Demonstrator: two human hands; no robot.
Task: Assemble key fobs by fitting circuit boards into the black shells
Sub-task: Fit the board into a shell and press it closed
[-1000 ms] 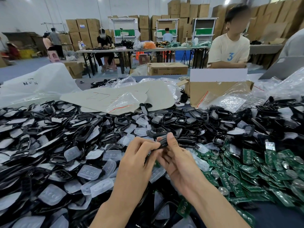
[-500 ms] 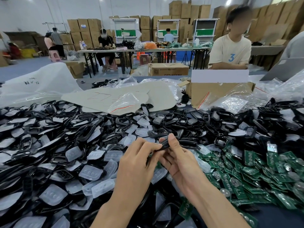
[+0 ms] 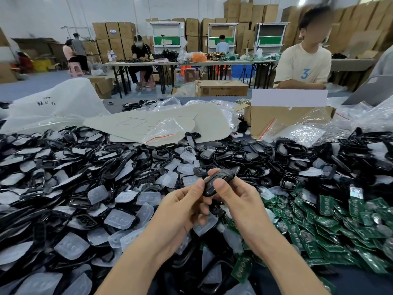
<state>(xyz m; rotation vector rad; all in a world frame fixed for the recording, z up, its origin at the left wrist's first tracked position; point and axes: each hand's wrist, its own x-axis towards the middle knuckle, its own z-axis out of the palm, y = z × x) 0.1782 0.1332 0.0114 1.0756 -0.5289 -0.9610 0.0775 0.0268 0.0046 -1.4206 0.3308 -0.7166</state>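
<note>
Black shell pinched at its near end by left hand and right hand, thumbs on top. Runs lengthwise away and rightward, tip beyond the right fingertips.

Blue 3 on beige T-shirt, perhaps "DTY" on cardboard box
</note>
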